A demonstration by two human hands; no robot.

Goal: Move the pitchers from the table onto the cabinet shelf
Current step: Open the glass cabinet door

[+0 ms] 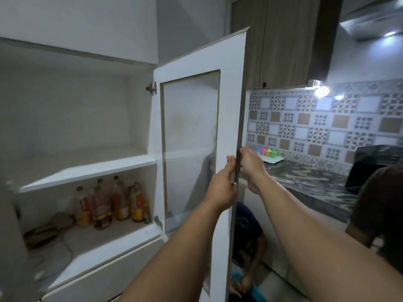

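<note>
The cabinet (72, 131) is white, with its glass-panelled door (196, 136) swung wide open toward the camera. The upper shelf (87, 168) is a bare white board; the shelf below carries a cluster of bottles (111, 203) with orange and amber contents, and some blurred flat things lie to their left. No pitchers show anywhere in view, so where they stand cannot be told.

Both hands are on the door's free edge, at about the height of the upper shelf. The left hand (224, 186) presses its fingers flat along the inner face, a ring at the thumb side, its grip clasping the door. The right hand (250, 164) curls around the outer side of the same edge, its grip closed on the door too. To the right, a dark marbled counter (305, 182) runs under a patterned tile wall
</note>
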